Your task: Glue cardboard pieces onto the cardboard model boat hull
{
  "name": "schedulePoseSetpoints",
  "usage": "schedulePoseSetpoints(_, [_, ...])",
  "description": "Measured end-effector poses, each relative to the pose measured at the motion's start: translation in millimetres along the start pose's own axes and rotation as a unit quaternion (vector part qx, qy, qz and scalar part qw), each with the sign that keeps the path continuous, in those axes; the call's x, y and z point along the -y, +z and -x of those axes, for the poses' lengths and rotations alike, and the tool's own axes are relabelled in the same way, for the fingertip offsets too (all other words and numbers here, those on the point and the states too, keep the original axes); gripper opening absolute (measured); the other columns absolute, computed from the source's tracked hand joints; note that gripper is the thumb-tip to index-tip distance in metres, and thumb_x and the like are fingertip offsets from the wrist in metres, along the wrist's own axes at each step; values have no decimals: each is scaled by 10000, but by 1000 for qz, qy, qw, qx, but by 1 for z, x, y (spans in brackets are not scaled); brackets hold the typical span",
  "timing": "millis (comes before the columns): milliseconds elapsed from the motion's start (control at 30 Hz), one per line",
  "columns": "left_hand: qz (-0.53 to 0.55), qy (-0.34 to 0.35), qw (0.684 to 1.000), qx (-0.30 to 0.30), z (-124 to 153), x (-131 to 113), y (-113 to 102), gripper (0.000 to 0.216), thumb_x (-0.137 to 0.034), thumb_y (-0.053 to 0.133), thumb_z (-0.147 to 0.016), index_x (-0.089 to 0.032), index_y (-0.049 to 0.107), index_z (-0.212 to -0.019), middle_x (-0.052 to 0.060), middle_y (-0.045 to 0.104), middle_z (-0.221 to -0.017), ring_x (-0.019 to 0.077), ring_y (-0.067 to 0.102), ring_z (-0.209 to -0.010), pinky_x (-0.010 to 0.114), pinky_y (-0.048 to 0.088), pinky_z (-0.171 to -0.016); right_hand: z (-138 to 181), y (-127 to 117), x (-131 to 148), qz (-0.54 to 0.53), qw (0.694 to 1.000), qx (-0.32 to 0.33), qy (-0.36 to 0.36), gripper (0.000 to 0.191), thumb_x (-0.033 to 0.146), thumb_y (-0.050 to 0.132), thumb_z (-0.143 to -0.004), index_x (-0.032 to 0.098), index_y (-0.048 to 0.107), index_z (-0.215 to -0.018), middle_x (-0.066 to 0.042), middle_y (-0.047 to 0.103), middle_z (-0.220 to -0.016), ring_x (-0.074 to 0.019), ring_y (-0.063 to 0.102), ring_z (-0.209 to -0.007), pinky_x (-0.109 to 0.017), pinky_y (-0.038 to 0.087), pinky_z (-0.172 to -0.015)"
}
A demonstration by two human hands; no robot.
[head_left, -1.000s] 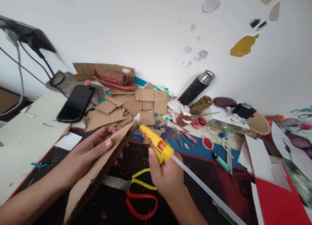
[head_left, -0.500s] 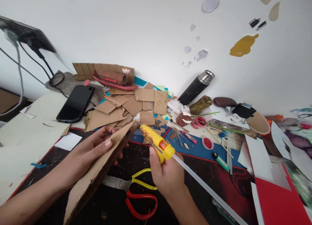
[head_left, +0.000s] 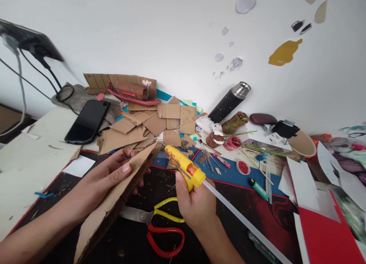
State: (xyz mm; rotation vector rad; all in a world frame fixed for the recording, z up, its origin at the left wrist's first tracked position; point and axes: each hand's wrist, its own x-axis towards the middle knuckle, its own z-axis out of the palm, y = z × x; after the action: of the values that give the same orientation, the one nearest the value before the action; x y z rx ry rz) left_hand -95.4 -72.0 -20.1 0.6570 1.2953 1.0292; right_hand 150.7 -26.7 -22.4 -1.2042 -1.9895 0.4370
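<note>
My left hand (head_left: 105, 178) grips a long brown cardboard piece (head_left: 114, 201), thumb on top and fingers underneath, its far tip pointing up and right. My right hand (head_left: 197, 205) is wrapped round a yellow glue gun (head_left: 184, 168) with a clear glue stick (head_left: 243, 222) sticking out of its back toward the lower right. The gun's nozzle sits close to the cardboard's upper tip; whether they touch I cannot tell. Under both hands lie scissors (head_left: 162, 226) with yellow and red handles on the dark mat.
A pile of cardboard scraps (head_left: 151, 125) lies behind the hands, a black phone (head_left: 87, 121) to the left, a black flask (head_left: 228, 102) against the wall. Small paint pots (head_left: 234, 143), sticks, a green lighter (head_left: 259, 188) and red and white paper (head_left: 323, 226) crowd the right side.
The glue gun has shifted slightly right and down in my right hand. My left hand and the cardboard have stayed almost still.
</note>
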Motion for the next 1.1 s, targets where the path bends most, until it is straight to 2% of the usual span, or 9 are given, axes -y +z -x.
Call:
schedulePoseSetpoints(300, [-1,3,1000,-2,1,-2,2,599,-654,881,-839,-279,609,-1219,80,849,-1087,232,788,-728,333,653,-665,-5,-5,3,2,1000,12,-16,260,301,550,-1062,221,645,-834,31,536,-568,-173,570,-470,-281,452,-542])
schedulePoseSetpoints(400, [5,0,1000,-5,0,-2,2,592,-651,892,-827,-280,628,-1205,83,852,-1082,250,796,-736,355,661,-673,-4,-3,1,-2,1000,6,-6,253,324,554,-1066,211,674,-874,15,578,-594,-179,599,-497,-280,473,-561])
schedulePoseSetpoints(500, [2,4,1000,-20,0,-2,2,600,-648,899,-813,-274,647,-1209,78,854,-1021,261,793,-728,363,655,-665,-2,-1,0,-8,1000,-4,0,250,334,551,-1074,205,704,-923,15,580,-585,-181,594,-486,-281,485,-564])
schedulePoseSetpoints(633, [-11,1,1000,-20,1,-8,4,611,-678,910,-769,-274,653,-1148,50,856,-939,245,776,-682,346,635,-638,-6,-3,1,-3,1000,11,-15,239,294,556,-1060,210,690,-881,-1,617,-602,-193,644,-512,-277,480,-546])
schedulePoseSetpoints(767, [-15,-4,1000,-27,1,-12,6,676,-719,941,-697,-276,648,-1115,50,853,-922,247,775,-669,355,641,-637,-6,-3,1,-9,1000,6,-9,246,311,558,-1064,210,705,-895,18,572,-569,-177,575,-465,-277,473,-534])
schedulePoseSetpoints(900, [-14,-3,1000,-26,0,-10,4,694,-724,910,-750,-272,626,-1193,67,858,-969,263,796,-712,372,654,-666,-4,-2,1,-16,1000,-3,-14,275,328,541,-1080,206,711,-902,28,541,-561,-160,509,-437,-275,461,-522])
schedulePoseSetpoints(1100, [-40,-6,999,-28,1,-7,2,749,-758,858,-798,-275,588,-1303,63,858,-945,275,807,-770,368,658,-707,-7,-4,5,-4,999,19,-49,251,300,539,-1066,212,690,-886,-8,622,-643,-182,649,-537,-262,476,-546])
